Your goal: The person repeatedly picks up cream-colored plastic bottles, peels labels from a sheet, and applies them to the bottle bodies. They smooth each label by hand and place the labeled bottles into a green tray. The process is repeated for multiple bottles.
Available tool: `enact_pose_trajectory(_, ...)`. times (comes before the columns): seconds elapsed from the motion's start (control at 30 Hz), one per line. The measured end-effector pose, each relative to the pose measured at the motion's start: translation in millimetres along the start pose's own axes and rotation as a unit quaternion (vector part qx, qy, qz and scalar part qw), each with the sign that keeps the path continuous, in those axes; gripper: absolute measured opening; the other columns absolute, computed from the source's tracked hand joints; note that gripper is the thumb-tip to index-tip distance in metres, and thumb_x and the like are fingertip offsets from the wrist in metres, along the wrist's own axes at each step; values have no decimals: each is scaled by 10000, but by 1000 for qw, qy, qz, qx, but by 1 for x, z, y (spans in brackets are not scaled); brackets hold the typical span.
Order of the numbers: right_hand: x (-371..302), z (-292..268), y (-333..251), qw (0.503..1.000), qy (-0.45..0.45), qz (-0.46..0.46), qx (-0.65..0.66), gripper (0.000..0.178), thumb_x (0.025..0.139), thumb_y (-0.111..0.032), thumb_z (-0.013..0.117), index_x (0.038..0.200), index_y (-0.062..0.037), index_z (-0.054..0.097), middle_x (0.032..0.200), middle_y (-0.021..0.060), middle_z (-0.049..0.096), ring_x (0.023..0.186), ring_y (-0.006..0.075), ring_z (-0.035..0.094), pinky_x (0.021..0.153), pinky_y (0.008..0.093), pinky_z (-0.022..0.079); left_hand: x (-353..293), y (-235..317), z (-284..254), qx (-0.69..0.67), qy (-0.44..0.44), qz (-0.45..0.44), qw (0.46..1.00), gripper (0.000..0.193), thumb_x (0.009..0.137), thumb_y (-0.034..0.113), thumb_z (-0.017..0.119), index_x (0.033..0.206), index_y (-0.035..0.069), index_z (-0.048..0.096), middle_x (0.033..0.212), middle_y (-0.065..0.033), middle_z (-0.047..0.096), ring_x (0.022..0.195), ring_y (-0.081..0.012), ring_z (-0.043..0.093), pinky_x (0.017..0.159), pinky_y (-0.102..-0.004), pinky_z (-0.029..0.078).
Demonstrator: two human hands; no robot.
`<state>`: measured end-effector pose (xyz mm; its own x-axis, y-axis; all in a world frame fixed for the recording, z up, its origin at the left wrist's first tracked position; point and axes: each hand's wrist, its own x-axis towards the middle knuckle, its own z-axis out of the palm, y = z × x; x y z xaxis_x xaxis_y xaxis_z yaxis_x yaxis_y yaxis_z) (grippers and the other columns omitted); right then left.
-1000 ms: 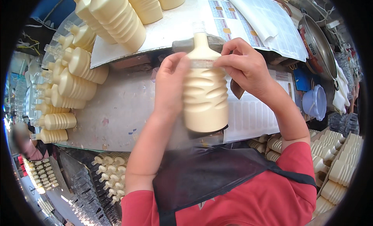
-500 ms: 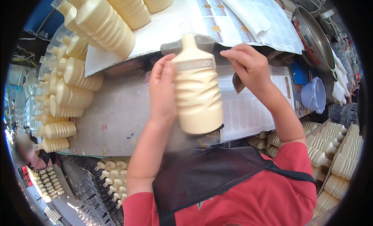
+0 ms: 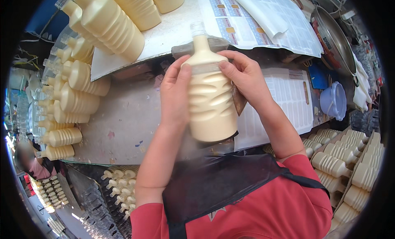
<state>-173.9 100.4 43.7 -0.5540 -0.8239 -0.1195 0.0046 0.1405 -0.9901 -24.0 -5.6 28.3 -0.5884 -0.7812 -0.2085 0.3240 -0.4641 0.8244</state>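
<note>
A cream-coloured bottle (image 3: 212, 120) with wavy ribs and a clear neck lies in front of me, its neck pointing away. A clear label strip (image 3: 206, 69) runs across it just below the shoulder. My left hand (image 3: 175, 89) holds the bottle's left side, with the thumb by the left end of the strip. On the other side my right hand (image 3: 247, 76) grips the shoulder, its thumb pressed on the strip's right end. A flat brown scraper-like piece (image 3: 239, 101) shows below the right palm; how it is held is hidden.
Cream bottles (image 3: 82, 99) line the table's left side, and larger-looking ones (image 3: 113, 25) stand on the raised white board (image 3: 173, 31). Printed label sheets (image 3: 247, 23) lie there too. Right of my hands are a backing sheet (image 3: 284, 107) and a lilac bucket (image 3: 332, 101). Bottle racks (image 3: 349, 161) stand lower right.
My right hand has moved left and down from the air onto the bottle, and its thumb now presses the strip. My left thumb has shifted slightly right. The bottle has barely moved.
</note>
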Motion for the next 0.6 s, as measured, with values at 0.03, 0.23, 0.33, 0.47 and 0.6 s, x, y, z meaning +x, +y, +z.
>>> enact_pose_trajectory(0.03,0,0,0,1000,0,0,-5,362,1012,-209,680,1281,29,639,994,42,707,907,67,624,812,238,513,0,1,1,0,0,-2,1000,303,1061,178,592,1318,19,614,1180,-86,697,1036,-140,668,912,-306,569)
enact_pose_trajectory(0.23,-2,-2,-1,999,-7,14,29,357,1018,-210,671,1287,23,646,1004,33,706,903,60,620,806,230,510,-1,0,0,11,-5,6,1000,314,1055,168,593,1325,8,600,1201,-86,681,1047,-130,647,930,-301,545)
enact_pose_trajectory(0.33,-1,-3,-7,995,-8,25,98,354,1023,-215,664,1284,24,651,1043,41,711,935,73,628,837,240,515,-1,-1,0,37,-5,21,999,328,1065,193,578,1332,3,595,1211,-90,674,1059,-128,636,942,-297,531)
enact_pose_trajectory(0.47,1,0,11,997,14,-15,73,332,1044,-189,625,1286,36,653,1152,67,715,1043,103,639,932,273,521,2,-8,-5,100,-10,47,994,341,1079,221,547,1340,4,581,1219,-92,657,1075,-127,613,951,-293,510)
enact_pose_trajectory(0.6,6,-1,17,997,-7,4,83,342,1026,-184,624,1293,26,662,1173,62,717,1062,111,644,959,294,521,3,-8,-7,133,-3,65,989,342,1091,232,508,1346,11,569,1219,-91,641,1074,-133,601,947,-298,503)
